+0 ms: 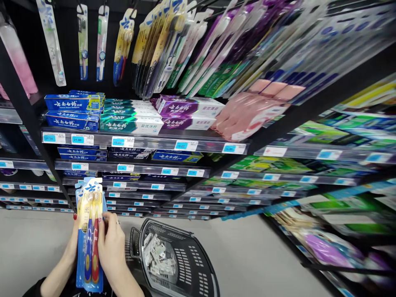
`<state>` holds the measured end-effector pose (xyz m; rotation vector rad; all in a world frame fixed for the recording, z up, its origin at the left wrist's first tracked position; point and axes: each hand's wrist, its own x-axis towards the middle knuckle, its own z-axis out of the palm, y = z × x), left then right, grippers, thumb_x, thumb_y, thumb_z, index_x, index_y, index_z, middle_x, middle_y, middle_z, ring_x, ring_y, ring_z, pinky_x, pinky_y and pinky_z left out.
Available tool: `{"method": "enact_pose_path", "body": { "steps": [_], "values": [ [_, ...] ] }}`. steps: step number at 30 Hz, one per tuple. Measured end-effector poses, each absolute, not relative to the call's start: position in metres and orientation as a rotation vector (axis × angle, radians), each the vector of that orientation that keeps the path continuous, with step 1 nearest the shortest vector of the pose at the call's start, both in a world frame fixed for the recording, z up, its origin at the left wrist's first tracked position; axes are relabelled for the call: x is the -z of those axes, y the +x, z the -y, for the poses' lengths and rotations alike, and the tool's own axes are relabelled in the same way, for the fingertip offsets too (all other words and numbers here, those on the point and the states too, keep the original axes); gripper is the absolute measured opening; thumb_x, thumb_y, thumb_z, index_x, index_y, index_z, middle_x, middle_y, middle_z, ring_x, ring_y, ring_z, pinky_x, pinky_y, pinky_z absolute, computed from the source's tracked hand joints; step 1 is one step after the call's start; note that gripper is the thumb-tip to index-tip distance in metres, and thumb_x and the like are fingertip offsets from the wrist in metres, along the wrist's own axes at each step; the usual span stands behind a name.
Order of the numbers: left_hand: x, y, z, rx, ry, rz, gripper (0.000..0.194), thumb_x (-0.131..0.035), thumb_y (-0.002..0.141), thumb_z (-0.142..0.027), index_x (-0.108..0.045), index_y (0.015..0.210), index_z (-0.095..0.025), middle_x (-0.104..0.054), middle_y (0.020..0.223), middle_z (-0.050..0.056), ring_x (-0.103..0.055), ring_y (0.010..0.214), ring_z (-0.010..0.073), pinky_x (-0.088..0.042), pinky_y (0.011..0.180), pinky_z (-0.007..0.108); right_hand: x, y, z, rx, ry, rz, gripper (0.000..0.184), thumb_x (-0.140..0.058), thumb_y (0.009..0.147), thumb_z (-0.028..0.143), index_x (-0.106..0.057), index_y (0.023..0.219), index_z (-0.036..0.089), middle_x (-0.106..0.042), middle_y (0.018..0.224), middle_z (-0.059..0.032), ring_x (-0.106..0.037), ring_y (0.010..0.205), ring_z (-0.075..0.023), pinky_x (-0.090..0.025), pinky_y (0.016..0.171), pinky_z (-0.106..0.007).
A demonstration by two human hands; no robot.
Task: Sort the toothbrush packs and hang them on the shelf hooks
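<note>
Between my two hands, a toothbrush pack (89, 243) stands upright in front of me, with a blue and a red brush behind clear plastic. Another pack or two shows behind it, edges only. My left hand (73, 237) grips the left edge, its fingers mostly hidden behind the pack. Along the right edge, my right hand (111, 243) presses its thumb and bent fingers against the packaging; a ring is on one finger. On the hooks above hangs a similar yellow and blue toothbrush pack (123, 51).
A dark shopping basket (192, 260) with whitish packets inside is on the floor to my right. Toothpaste boxes (130, 119) line the shelf ahead, with pink pouches (244, 115) beside them. Price tags (123, 142) run along the shelf edges. Another goods rack (334, 247) borders the right side.
</note>
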<state>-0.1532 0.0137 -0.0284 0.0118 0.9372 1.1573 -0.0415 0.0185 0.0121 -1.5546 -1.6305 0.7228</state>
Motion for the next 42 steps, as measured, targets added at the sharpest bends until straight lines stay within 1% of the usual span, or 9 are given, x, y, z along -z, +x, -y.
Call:
{"method": "enact_pose_path", "body": {
  "steps": [3,6,8,15,19,24,27,34,42],
  "values": [
    [0.033,-0.151,-0.016,-1.196,-0.04,-0.926,0.054,-0.043,0.08,-0.048,-0.056,0.112,-0.006,-0.072,0.087,0.014,-0.062,0.095,0.0288,-0.043,0.091,0.04,-0.018,-0.044,-0.018,-0.753,-1.633,1.682,0.019,-0.044,0.082,0.034,-0.048,0.094,0.02,-0.057,0.079,-0.0045,-0.057,0.073,-0.0222,-0.042,0.066,-0.034],
    [0.037,-0.151,-0.016,-1.212,-0.024,-0.907,0.053,-0.044,0.079,-0.048,-0.056,0.111,-0.006,-0.072,0.086,0.014,-0.061,0.096,0.0292,-0.042,0.092,0.04,-0.026,-0.046,-0.019,-0.789,-1.739,1.676,0.037,-0.063,0.067,0.036,-0.049,0.097,0.019,-0.058,0.084,-0.0052,-0.056,0.083,-0.0269,-0.042,0.071,-0.037],
    [0.039,-0.151,-0.014,-1.218,-0.005,-0.914,0.053,-0.046,0.079,-0.047,-0.055,0.113,-0.007,-0.072,0.088,0.014,-0.061,0.096,0.0292,-0.042,0.092,0.04,-0.028,-0.047,-0.021,-0.872,-1.766,1.622,0.04,-0.066,0.063,0.033,-0.049,0.097,0.019,-0.058,0.084,-0.0047,-0.056,0.084,-0.0268,-0.042,0.072,-0.037],
    [0.032,-0.151,-0.015,-1.153,-0.03,-0.919,0.069,-0.046,0.076,-0.051,-0.038,0.128,-0.006,-0.069,0.096,0.017,-0.061,0.093,0.0328,-0.044,0.088,0.045,-0.021,-0.041,-0.027,-1.072,-1.69,1.489,0.026,-0.058,0.064,0.022,-0.048,0.088,0.019,-0.059,0.08,-0.0017,-0.056,0.075,-0.0198,-0.041,0.067,-0.03],
    [0.029,-0.148,-0.015,-1.123,-0.026,-0.94,0.061,-0.041,0.081,-0.044,-0.044,0.123,-0.001,-0.07,0.092,0.018,-0.062,0.092,0.0318,-0.044,0.088,0.043,-0.02,-0.039,-0.024,-1.099,-1.648,1.443,0.022,-0.055,0.065,0.02,-0.047,0.085,0.019,-0.059,0.078,-0.0014,-0.057,0.07,-0.0177,-0.041,0.065,-0.028],
    [0.041,-0.15,-0.008,-1.139,0.013,-0.868,0.057,-0.04,0.08,-0.051,-0.059,0.109,-0.006,-0.07,0.096,0.017,-0.059,0.099,0.0319,-0.041,0.092,0.043,-0.022,-0.038,-0.022,-1.097,-1.611,1.387,0.019,-0.055,0.069,0.023,-0.045,0.085,0.02,-0.059,0.073,-0.0002,-0.057,0.063,-0.0166,-0.042,0.058,-0.027],
    [0.048,-0.154,-0.005,-1.145,0.027,-0.867,0.048,-0.047,0.078,-0.046,-0.064,0.1,-0.007,-0.071,0.092,0.016,-0.059,0.099,0.0325,-0.041,0.092,0.043,-0.021,-0.036,-0.023,-1.053,-1.617,1.369,0.019,-0.055,0.069,0.025,-0.044,0.084,0.02,-0.059,0.07,0.0004,-0.058,0.06,-0.0165,-0.042,0.055,-0.026],
    [0.04,-0.159,-0.009,-1.132,0.119,-0.963,0.019,-0.061,0.062,-0.017,-0.068,0.079,-0.011,-0.073,0.073,0.008,-0.066,0.073,0.0297,-0.046,0.082,0.044,-0.022,-0.03,-0.023,-0.953,-1.678,1.445,0.022,-0.054,0.071,0.028,-0.042,0.087,0.02,-0.06,0.078,-0.0032,-0.06,0.07,-0.0199,-0.042,0.061,-0.028],
    [0.033,-0.153,-0.01,-1.025,0.049,-1.011,0.022,-0.052,0.069,-0.022,-0.067,0.074,-0.006,-0.072,0.066,0.011,-0.066,0.061,0.027,-0.05,0.071,0.041,-0.023,-0.028,-0.024,-1.151,-1.57,1.328,0.023,-0.054,0.07,0.023,-0.038,0.086,0.02,-0.061,0.071,-0.0004,-0.06,0.063,-0.0181,-0.043,0.057,-0.027]
  ]
}}
